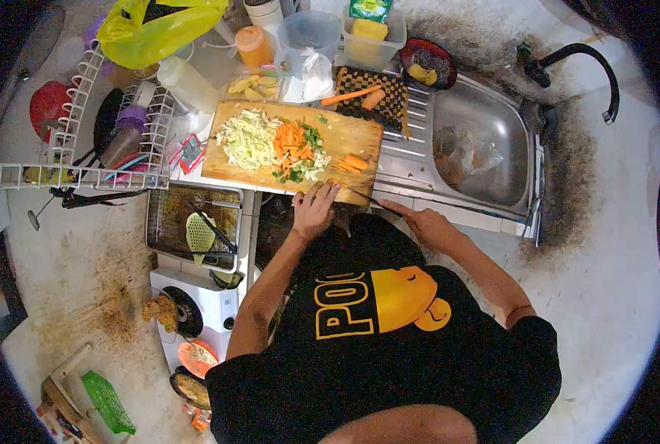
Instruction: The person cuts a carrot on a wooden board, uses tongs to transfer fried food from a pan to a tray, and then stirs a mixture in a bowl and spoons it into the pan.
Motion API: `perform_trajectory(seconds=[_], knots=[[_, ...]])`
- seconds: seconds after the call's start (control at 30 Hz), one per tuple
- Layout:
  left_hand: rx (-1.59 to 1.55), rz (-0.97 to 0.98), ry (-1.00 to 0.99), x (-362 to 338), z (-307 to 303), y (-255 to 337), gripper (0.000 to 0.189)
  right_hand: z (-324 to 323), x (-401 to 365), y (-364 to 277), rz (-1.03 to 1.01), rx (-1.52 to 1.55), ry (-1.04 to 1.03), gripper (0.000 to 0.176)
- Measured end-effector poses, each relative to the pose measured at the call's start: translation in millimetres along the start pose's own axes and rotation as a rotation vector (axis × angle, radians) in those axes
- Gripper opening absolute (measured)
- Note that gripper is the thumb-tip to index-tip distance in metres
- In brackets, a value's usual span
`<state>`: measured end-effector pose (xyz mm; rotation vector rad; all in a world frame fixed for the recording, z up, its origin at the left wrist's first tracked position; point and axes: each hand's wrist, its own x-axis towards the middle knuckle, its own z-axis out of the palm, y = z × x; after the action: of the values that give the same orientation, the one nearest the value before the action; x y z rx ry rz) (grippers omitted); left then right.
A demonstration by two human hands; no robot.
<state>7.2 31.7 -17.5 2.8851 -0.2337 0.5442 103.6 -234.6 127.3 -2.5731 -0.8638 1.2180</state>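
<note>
Carrot pieces (pixel 355 163) lie just beyond the left hand (pixel 313 210), its half-bent fingers on the cutting board (pixel 245 177), probably steadying something too hidden to tell; the right hand (pixel 430 226) grips a knife (pixel 393 208), blade angled toward them. Beyond, shredded cabbage (pixel 247 140) sits heaped aside, likely leaving room.

Vegetables (pixel 291 140) on cutting board (pixel 361 137), sink (pixel 485 118) right, rack (pixel 76 112) left

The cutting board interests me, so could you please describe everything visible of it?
The board is rectangular, pale brown and apparently wooden, lying flat and slightly askew left of the sink. Pale shreds, carrot strips, chopped greens and larger carrot pieces lie on it. The left hand overlaps its near edge; the knife crosses its near right corner.
</note>
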Motion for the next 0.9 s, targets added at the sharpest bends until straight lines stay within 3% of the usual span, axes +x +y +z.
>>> perform_trajectory(seconds=[0.1,0.17,0.27,0.4,0.53,0.6,0.63,0.73,0.8,0.9], knots=[[-0.055,-0.062,0.013,2.3,1.7,5.8,0.069,2.0,2.0,16.6,-0.070,0.126,0.027,0.055],[-0.067,-0.084,0.000,5.0,-2.8,9.7,0.069,16.9,11.8,31.5,-0.132,0.239,0.276,0.051],[-0.072,-0.164,-0.015,11.7,-19.4,17.3,0.067,30.4,23.7,40.2,-0.271,0.314,0.427,0.051],[-0.054,-0.172,0.013,12.5,-24.9,26.2,0.066,15.5,14.9,15.6,-0.289,0.336,0.404,0.052],[-0.136,-0.117,0.002,19.9,-34.5,30.9,0.061,15.1,12.1,11.6,-0.155,0.360,0.326,0.053],[-0.168,-0.172,0.126,38.5,-34.5,29.3,0.046,16.3,9.4,13.2,-0.101,0.379,0.321,0.053],[-0.167,-0.169,0.124,50.5,-38.3,27.3,0.046,21.1,11.4,18.0,-0.132,0.386,0.379,0.052],[-0.220,-0.066,0.041,89.0,-39.9,22.7,0.017,27.2,13.6,24.5,-0.166,0.408,0.459,0.051],[-0.147,-0.029,-0.012,99.9,-32.7,18.9,0.017,24.0,9.8,25.4,-0.169,0.419,0.484,0.050],[-0.057,0.054,-0.059,108.9,-35.0,18.4,0.016,15.0,2.1,19.8,0.000,0.432,0.386,0.050]])
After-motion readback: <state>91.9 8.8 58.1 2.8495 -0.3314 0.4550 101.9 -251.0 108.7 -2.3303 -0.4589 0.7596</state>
